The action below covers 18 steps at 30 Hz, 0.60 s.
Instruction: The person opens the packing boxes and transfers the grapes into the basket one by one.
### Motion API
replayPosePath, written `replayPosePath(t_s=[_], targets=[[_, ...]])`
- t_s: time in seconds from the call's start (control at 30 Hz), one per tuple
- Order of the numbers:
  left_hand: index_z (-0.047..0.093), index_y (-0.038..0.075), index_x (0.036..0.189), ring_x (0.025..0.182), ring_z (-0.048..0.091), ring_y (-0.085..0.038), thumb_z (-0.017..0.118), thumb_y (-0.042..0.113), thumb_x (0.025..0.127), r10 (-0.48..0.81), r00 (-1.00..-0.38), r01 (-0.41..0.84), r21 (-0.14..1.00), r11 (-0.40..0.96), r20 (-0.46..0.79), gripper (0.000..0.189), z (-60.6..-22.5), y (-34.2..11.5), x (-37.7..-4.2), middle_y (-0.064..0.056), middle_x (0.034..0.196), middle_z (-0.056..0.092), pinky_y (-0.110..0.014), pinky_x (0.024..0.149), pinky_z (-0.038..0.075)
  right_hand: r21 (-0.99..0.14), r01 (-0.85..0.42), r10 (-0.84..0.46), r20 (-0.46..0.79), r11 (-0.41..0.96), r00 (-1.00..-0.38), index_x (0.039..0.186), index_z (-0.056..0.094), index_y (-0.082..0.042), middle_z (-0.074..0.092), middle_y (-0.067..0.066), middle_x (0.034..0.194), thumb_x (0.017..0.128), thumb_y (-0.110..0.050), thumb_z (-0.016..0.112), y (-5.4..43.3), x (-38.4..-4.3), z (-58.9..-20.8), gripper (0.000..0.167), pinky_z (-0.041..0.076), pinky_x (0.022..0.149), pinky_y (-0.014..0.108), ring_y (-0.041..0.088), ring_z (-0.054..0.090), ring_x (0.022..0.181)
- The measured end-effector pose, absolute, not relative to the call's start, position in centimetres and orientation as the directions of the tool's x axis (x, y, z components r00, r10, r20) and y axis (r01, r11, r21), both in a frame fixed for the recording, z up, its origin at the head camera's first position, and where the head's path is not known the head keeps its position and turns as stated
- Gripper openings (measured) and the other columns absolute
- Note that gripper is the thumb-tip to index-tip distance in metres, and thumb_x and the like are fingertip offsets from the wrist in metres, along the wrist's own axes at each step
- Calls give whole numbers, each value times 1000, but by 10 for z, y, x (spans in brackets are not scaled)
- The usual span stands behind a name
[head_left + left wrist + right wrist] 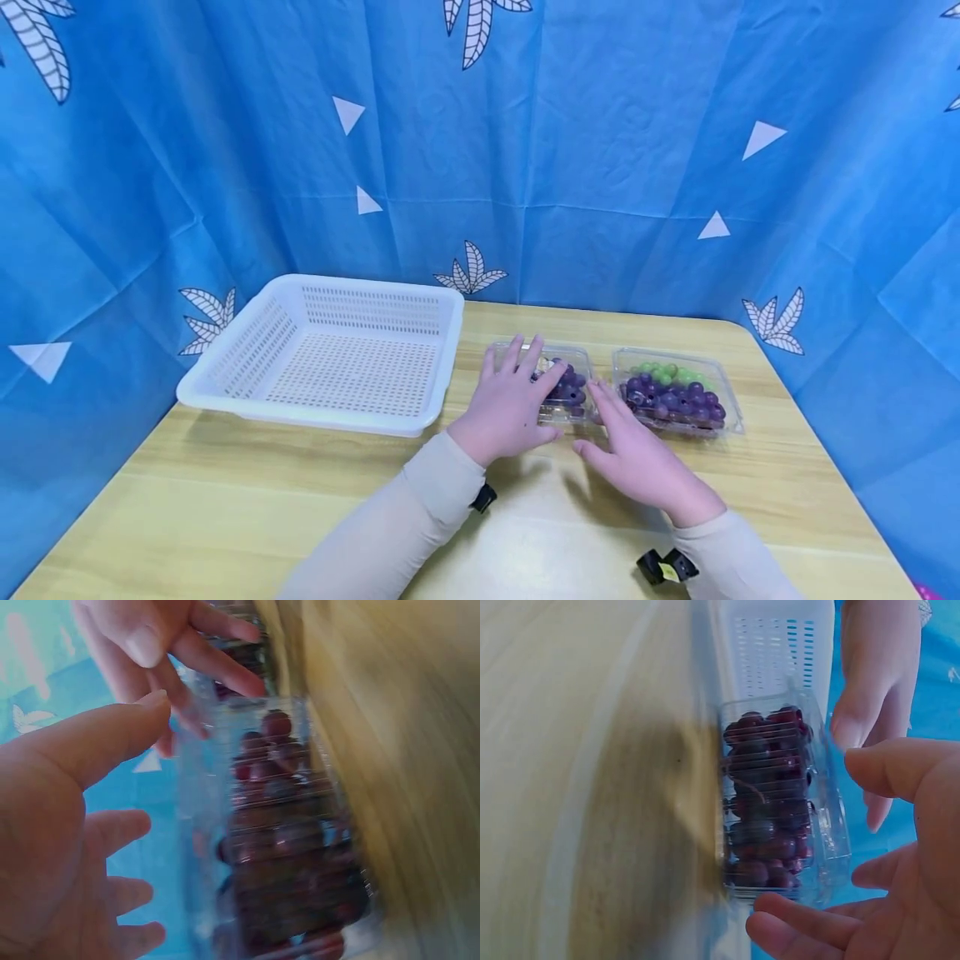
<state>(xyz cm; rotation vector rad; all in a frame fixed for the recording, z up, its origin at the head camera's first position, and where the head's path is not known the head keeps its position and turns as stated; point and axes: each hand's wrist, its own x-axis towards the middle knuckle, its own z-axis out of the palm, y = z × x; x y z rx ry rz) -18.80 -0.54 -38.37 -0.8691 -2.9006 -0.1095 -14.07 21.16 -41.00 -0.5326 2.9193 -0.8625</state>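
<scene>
Hiding part of a clear box of dark grapes (573,390) on the wooden surface (540,542), the left hand (506,408) spreads its fingers, its grip unclosed. The right hand (633,450), fingers extended, grip likewise empty, sits by the box's right side; blurred wrist views leave any contact hard to make out.
</scene>
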Motion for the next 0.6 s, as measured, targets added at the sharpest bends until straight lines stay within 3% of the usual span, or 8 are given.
replayPosePath(t_s=[0.37, 0.6], targets=[[24, 35, 162, 152, 4, -42, 61, 74, 83, 479, -874, 484, 48, 874, 80, 95, -403, 11, -210, -13, 169, 7, -67, 116, 2, -609, -271, -311, 43, 745, -950, 164, 8, -12, 4, 17, 168, 98, -36, 66, 210, -147, -420, 91, 27, 109, 69, 48, 24, 146], [28, 36, 160, 151, 16, -41, 56, 74, 87, 474, -876, 480, 68, 875, 81, 88, -410, 13, -211, -8, 167, 22, -66, 118, 4, -643, -275, -306, 66, 715, -950, 164, 6, -10, 2, 14, 168, 99, -32, 65, 211, -150, -425, 90, 25, 112, 66, 45, 16, 149]])
